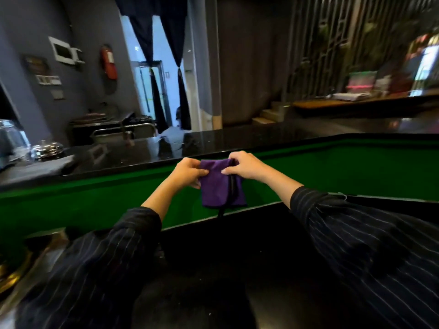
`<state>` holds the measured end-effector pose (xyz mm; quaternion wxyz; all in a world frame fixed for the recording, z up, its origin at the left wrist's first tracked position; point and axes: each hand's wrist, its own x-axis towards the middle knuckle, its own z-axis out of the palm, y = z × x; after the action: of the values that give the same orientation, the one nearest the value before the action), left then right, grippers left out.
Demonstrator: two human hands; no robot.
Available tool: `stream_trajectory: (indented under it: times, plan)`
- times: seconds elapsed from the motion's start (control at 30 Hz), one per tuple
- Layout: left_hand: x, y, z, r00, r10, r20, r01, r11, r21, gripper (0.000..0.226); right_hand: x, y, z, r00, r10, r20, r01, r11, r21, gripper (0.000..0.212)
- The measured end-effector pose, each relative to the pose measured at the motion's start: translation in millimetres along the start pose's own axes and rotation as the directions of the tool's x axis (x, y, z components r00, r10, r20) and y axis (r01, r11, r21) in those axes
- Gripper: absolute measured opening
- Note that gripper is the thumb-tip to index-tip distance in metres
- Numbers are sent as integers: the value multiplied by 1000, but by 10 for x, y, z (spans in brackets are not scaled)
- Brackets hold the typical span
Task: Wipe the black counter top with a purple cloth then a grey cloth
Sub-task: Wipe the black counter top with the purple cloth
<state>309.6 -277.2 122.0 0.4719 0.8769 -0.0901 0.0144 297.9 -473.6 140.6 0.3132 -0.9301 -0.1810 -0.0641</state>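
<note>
The purple cloth (219,186) is hanging folded in the air in front of the green panel (332,167), just below the edge of the black surface (237,141). My left hand (187,170) is pinching its upper left corner; my right hand (244,166) is gripping its upper right edge. A grey cloth (42,168) is lying on the surface, well off to my left, beside glassware (14,141).

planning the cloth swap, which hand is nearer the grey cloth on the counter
Left. The left hand holds the left edge of the purple cloth, to the right of the grey cloth; the right hand holds the other edge, farther right.
</note>
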Motion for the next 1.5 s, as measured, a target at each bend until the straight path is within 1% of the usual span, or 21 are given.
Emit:
stream_trajectory:
  times: [0.13,0.23,0.3,0.4,0.47,0.5,0.57,0.63,0.7,0.77,0.83,0.9,0.93,1.0,1.07,1.17,1.23,1.27,1.37,1.43,1.5]
  plan:
    - [296,423,355,974,144,-174,-154,987,-46,11,171,251,-566,997,4,-75,-10,997,-83,24]
    - [524,654,453,928,178,-326,-206,977,-53,8,463,376,-825,991,-4,-132,-4,998,-62,20]
    - [701,764,470,885,194,-423,-216,976,-4,7,687,432,-899,983,7,-185,-15,999,-38,20]
    - [968,851,456,835,231,-500,-166,971,171,9,977,474,-884,957,-3,-291,-28,994,-102,16]
    - [1111,847,440,838,240,-489,-84,944,320,10,1129,487,-803,949,-17,-314,-47,980,-195,17]
    - [1169,819,423,848,235,-476,-28,916,401,12,1192,486,-738,955,-15,-297,-64,965,-253,23]
    - [1264,730,370,870,201,-451,84,840,536,12,1278,443,-560,963,-2,-268,-94,934,-344,44]
    - [1355,617,298,883,156,-443,146,805,575,19,1314,357,-333,961,-34,-273,-64,937,-343,53]
    - [1426,533,204,900,110,-421,164,811,562,23,1308,250,-151,978,-16,-207,-35,970,-239,51]
    - [1478,489,107,933,98,-347,131,804,579,23,1319,194,-57,995,71,-72,-81,985,-154,60]
    - [1484,499,27,949,118,-292,89,789,608,24,1355,175,-72,991,136,2,-134,978,-160,78]
    - [1429,495,-67,931,151,-332,99,772,628,24,1398,170,-94,982,182,55,-165,958,-236,93]
    - [1373,461,-117,919,173,-354,106,757,645,24,1416,172,-84,977,197,76,-166,939,-301,96]
    - [1211,324,-210,915,220,-339,93,702,706,27,1432,198,-28,975,205,88,-154,904,-398,97]
    - [1030,128,-301,923,257,-286,53,652,756,31,1439,238,-1,980,174,93,-118,893,-434,95]
    - [769,-134,-404,936,285,-208,-10,612,791,55,1456,289,-80,979,142,146,-55,875,-481,88]
    - [644,-237,-424,922,349,-169,-66,571,818,72,1487,315,-140,977,137,163,-35,858,-512,77]
    - [602,-273,-419,908,388,-155,-95,551,829,75,1514,334,-146,979,132,153,-34,854,-518,70]
    - [547,-341,-382,849,506,-151,-175,539,824,72,1590,363,-82,988,129,91,-67,863,-501,53]
    - [542,-357,-377,811,554,-191,-203,572,795,63,1664,333,-22,987,146,69,-98,882,-462,49]
    - [546,-371,-372,783,581,-224,-217,592,776,57,1756,265,28,984,152,95,-103,912,-397,47]
